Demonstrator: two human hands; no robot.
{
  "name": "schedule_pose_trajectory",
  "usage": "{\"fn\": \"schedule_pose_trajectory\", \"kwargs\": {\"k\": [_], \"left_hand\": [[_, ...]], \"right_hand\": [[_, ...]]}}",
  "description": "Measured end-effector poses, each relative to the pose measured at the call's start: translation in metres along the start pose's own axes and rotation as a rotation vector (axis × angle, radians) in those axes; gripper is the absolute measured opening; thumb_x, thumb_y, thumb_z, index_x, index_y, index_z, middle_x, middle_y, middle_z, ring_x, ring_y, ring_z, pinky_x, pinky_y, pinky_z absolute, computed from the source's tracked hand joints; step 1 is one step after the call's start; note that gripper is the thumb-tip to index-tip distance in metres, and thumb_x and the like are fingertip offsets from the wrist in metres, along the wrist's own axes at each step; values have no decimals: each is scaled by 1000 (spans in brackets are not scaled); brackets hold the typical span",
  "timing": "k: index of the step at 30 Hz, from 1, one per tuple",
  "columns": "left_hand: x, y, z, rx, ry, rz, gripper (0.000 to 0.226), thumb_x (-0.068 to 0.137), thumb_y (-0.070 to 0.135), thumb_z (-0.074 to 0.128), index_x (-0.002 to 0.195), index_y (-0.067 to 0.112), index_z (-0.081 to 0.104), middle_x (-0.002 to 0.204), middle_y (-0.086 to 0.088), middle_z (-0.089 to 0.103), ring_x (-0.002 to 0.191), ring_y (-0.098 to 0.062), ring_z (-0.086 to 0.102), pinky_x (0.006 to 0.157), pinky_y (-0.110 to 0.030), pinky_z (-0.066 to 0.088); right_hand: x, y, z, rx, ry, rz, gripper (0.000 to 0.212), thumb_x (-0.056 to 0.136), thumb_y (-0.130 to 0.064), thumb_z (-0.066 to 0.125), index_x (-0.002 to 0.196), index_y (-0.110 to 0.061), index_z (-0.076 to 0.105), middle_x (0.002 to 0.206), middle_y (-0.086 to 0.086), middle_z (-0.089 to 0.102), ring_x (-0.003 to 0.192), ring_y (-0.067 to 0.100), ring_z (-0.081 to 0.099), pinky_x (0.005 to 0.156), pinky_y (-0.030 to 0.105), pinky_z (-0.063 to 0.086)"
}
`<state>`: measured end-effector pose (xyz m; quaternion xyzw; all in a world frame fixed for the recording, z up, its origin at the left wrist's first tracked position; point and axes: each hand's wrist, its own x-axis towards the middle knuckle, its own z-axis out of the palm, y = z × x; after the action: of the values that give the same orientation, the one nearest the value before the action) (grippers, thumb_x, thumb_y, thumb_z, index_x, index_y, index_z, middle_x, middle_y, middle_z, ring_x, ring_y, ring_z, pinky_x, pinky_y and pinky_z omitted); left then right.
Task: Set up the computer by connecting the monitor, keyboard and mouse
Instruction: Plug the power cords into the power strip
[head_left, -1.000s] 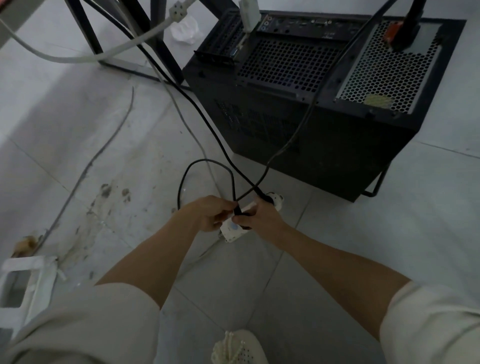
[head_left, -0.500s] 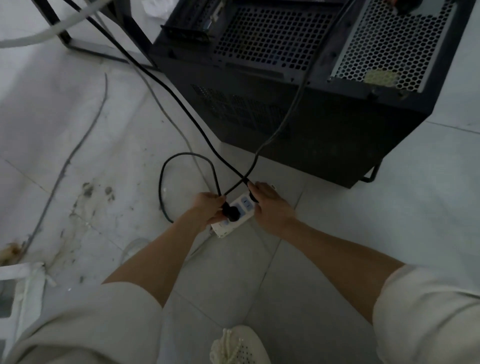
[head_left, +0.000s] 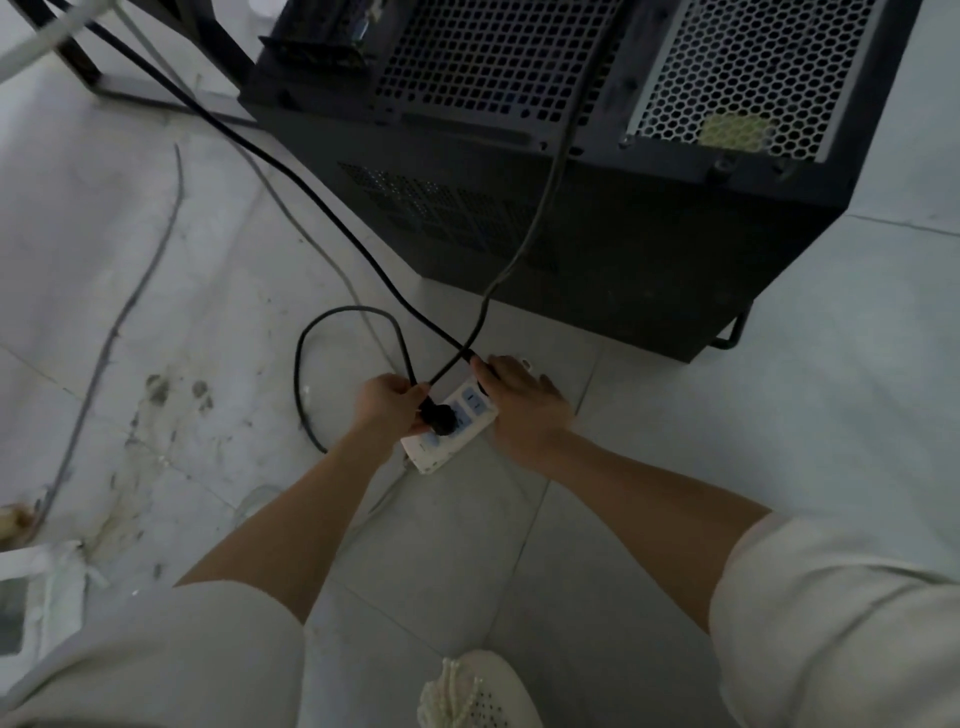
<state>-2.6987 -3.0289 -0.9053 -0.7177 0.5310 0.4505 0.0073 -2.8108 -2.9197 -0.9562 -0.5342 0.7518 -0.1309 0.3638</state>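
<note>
While the left hand (head_left: 387, 405) pinches the round black plug (head_left: 438, 417) at a socket of the white plastic power strip (head_left: 451, 428), the right hand (head_left: 522, 402) lies flat, fingers straight, bracing the strip's far end. Step: power connection. Next, press the plug fully home.

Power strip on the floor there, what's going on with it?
A person crouches by a computer case. The left hand grips a black plug at a socket of the white power strip; whether it is fully seated is unclear. The right hand rests on the strip's far end, steadying it.
</note>
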Motion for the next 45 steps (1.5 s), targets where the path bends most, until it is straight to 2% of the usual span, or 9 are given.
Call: {"fn": "schedule_pose_trajectory", "kwargs": {"k": [3,8,10,15,22,28,34,38,45], "left_hand": [[1,0,2,76,18,36,16,93,17,57,86,3,55,94,-20,61,71,-25,63,48,-24,56],[3,0,6,216,67,113,21,93,22,58,78,8,53,84,-16,63,72,-30,66,74,-45,58],[1,0,8,335,81,188,22,92,28,57,82,10,52,80,-11,63,76,-28,65,69,-38,56],[-5,-3,15,445,97,258,26,94,37,52,93,12,48,76,-2,55,60,-10,48,46,-20,31],[-3,-11,8,505,-29,197,27,85,32,64,93,6,61,82,-5,63,73,-14,57,49,-18,38],[6,-8,2,512,-81,129,21,88,24,63,72,13,55,90,-15,72,59,-4,51,52,-14,42],[4,-5,0,620,-102,171,32,89,30,62,105,2,59,90,-5,55,78,-13,50,57,-18,40],[9,-7,-2,824,-130,112,38,87,53,55,83,15,52,86,-3,56,81,-19,55,70,-29,43],[16,-13,-1,997,-169,97,43,89,62,42,91,21,53,85,-1,58,92,-23,59,83,-35,46]], "right_hand": [[-1,0,-2,-4,-21,-8,83,89,-15,51,149,-27,-5,158,-4,3,145,14,3,117,42,16],[-1,-1,-6,-21,-23,-4,83,90,-16,51,149,-28,-5,157,-6,3,145,14,3,117,43,13],[-1,-2,-5,-23,-21,2,84,89,-17,52,149,-29,-6,158,-6,3,145,13,3,118,43,13],[-2,-1,-3,-26,-17,-8,82,91,-18,50,149,-27,-7,158,-4,3,145,14,5,118,38,14],[-1,-3,-4,-47,-13,-13,80,92,-14,46,149,-26,-8,158,-4,1,145,15,3,117,35,16],[-5,-2,-8,-72,-18,-38,81,91,-17,49,149,-24,-7,158,-2,1,145,16,3,117,34,15],[-5,-4,-9,-79,-49,-36,81,93,-18,48,149,-23,-10,158,-2,-1,146,16,0,118,35,12],[-6,0,-7,-193,-34,-67,83,93,-21,48,148,-18,-14,158,2,-7,146,18,-2,119,35,9],[-8,-1,0,-202,-21,-80,83,92,-21,48,148,-14,-14,158,6,-8,146,20,-2,119,36,11]]}}
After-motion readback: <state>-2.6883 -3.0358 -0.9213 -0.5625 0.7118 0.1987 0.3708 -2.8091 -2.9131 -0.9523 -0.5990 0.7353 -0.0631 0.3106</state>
